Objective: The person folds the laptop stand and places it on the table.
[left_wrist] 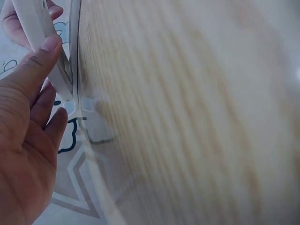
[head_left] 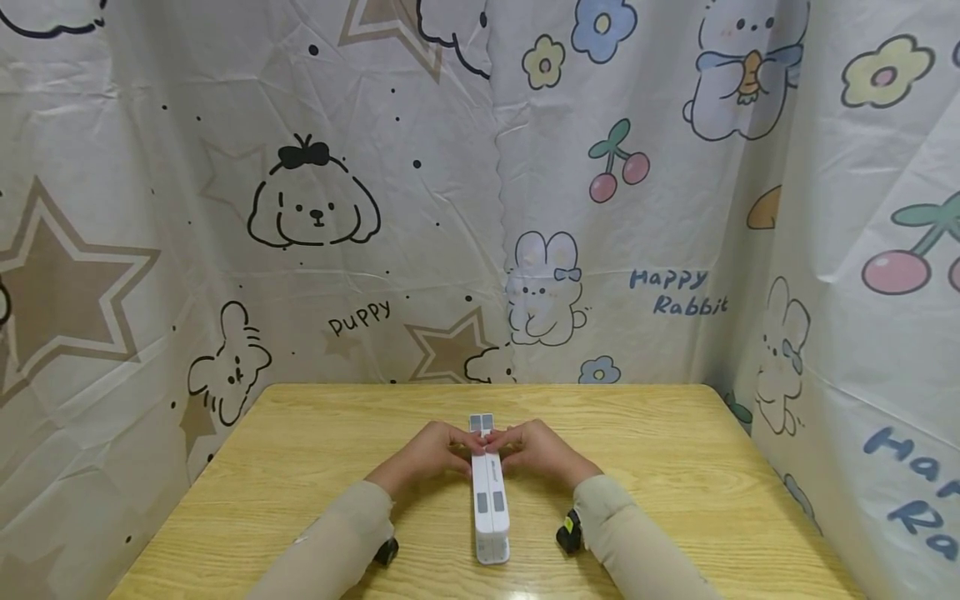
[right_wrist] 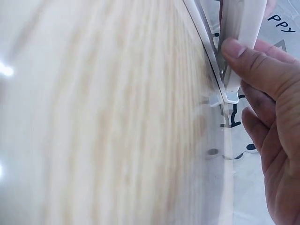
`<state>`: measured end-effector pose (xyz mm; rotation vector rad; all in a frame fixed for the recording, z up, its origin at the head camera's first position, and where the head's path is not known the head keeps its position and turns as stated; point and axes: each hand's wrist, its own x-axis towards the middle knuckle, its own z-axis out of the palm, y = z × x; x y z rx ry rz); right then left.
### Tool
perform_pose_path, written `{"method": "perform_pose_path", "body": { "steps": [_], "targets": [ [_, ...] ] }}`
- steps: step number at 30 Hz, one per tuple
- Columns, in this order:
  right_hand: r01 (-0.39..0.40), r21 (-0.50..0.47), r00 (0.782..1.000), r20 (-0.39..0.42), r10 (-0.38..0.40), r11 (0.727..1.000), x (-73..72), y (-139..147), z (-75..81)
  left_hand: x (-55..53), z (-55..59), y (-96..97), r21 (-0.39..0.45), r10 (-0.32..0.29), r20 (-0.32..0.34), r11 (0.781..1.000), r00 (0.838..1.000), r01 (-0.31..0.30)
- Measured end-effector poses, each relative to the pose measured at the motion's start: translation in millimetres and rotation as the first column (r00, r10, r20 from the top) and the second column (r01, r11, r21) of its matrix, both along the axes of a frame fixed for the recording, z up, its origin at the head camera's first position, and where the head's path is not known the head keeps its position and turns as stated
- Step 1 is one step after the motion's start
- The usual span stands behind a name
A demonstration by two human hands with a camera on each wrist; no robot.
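A white folded laptop stand (head_left: 491,479) with grey pads lies lengthwise on the table, its near end toward me. My left hand (head_left: 437,448) holds its left side near the far end, and my right hand (head_left: 542,450) holds the right side opposite. On top, the fingertips of both hands nearly meet. In the left wrist view, the left thumb (left_wrist: 50,43) presses on the white side of the stand (left_wrist: 35,23). From the right wrist, the right thumb (right_wrist: 234,48) presses the stand's other side (right_wrist: 251,23), with fingers behind it. The stand's underside is hidden.
The light wood-grain table (head_left: 315,467) extends around the stand on both sides. Behind it hangs a white curtain (head_left: 450,208) with printed cartoons, which also runs along the left and right. Dark wrist cameras (head_left: 570,533) sit below both sleeves.
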<state>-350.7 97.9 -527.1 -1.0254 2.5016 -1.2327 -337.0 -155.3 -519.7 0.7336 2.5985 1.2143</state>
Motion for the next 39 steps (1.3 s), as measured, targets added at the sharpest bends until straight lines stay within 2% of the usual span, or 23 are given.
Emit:
{"method": "perform_pose_path", "body": {
  "steps": [5, 8, 13, 18, 24, 28, 32, 36, 39],
  "targets": [
    [-0.015, 0.028, 0.998, -0.058, 0.017, 1.0, -0.7, -1, -3.8, 0.3, -1.6, 1.3, -0.019, -0.013, -0.022, 1.0, 1.0, 0.013],
    [-0.029, 0.05, 0.995, -0.09, 0.033, 0.998, -0.4, -1, -4.5, 0.1, -1.3, 2.8, -0.062, -0.034, -0.045, 0.998, 0.998, 0.031],
    [-0.067, 0.126, 0.972, -0.214, 0.093, 0.99, -1.7, 0, -4.7, -1.4, 0.9, 6.2, -0.165, -0.094, -0.117, 0.984, 0.989, 0.074],
    [-0.085, 0.16, 0.953, -0.275, 0.128, 0.983, -1.8, 2, -3.3, -1.9, 3.1, 8.8, -0.217, -0.114, -0.128, 0.972, 0.985, 0.085],
    [-0.107, 0.196, 0.947, -0.278, 0.16, 0.975, 0.6, 3, 2.1, -1.9, 1.7, 7.9, -0.174, -0.106, -0.1, 0.981, 0.989, 0.088],
    [-0.095, 0.255, 0.939, -0.296, 0.172, 0.962, 2.5, 2, 8.4, -1.4, 1.0, 7.2, -0.106, -0.085, -0.039, 0.991, 0.996, 0.081],
    [-0.048, 0.313, 0.94, -0.308, 0.149, 0.948, 5.7, 1, 10.1, 1.7, 3.5, 7.4, -0.041, -0.054, 0.019, 0.998, 0.998, 0.055],
    [-0.005, 0.335, 0.935, -0.333, 0.123, 0.942, 11.2, 0, 9.6, 6.7, 5.3, 6.8, -0.024, -0.042, 0.017, 0.999, 0.999, 0.042],
    [0.033, 0.334, 0.913, -0.394, 0.107, 0.942, 16.0, 0, 12.4, 10.8, 7.3, 6.2, -0.021, -0.04, -0.012, 0.999, 0.999, 0.039]
  ]
}}
